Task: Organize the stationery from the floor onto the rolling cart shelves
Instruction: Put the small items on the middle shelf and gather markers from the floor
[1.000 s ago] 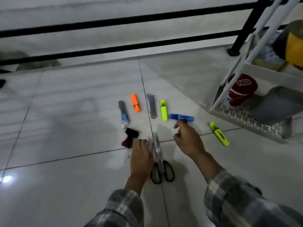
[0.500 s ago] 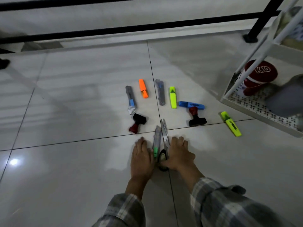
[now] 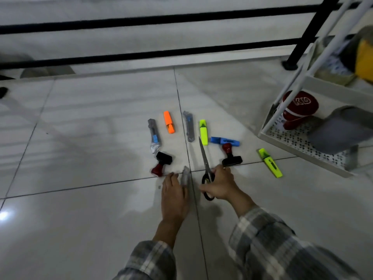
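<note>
With right grip [image 3: 219, 185], clasps the scissors [image 3: 205, 160] by the black handle loops, fingers curled round them, blades together and pointing away toward the yellow highlighter [image 3: 203, 132]; cannot tell whether the tip touches the floor [image 3: 80, 219]. Lays left grip [image 3: 174, 196] flat on the tile, fingers straight, grasping nothing, just beside a short grey cutter [image 3: 185, 175] at the grout line. Faces a loose spread of stationery on the floor beyond both grips: a black-and-red stamp [image 3: 161, 163] near the left grip, a blue-slider cutter [image 3: 154, 136], an orange highlighter [image 3: 169, 122], a long grey cutter [image 3: 188, 126], a blue tool [image 3: 225, 141] touching a second stamp [image 3: 231, 156], and a green highlighter [image 3: 270, 162] farthest right. Sees the white rolling cart [image 3: 292, 152] at the right edge, well apart from the scissors, with a red cap [image 3: 298, 108] and grey cloth [image 3: 339, 130] on its perforated bottom shelf. Wears plaid sleeves [image 3: 272, 249].
</note>
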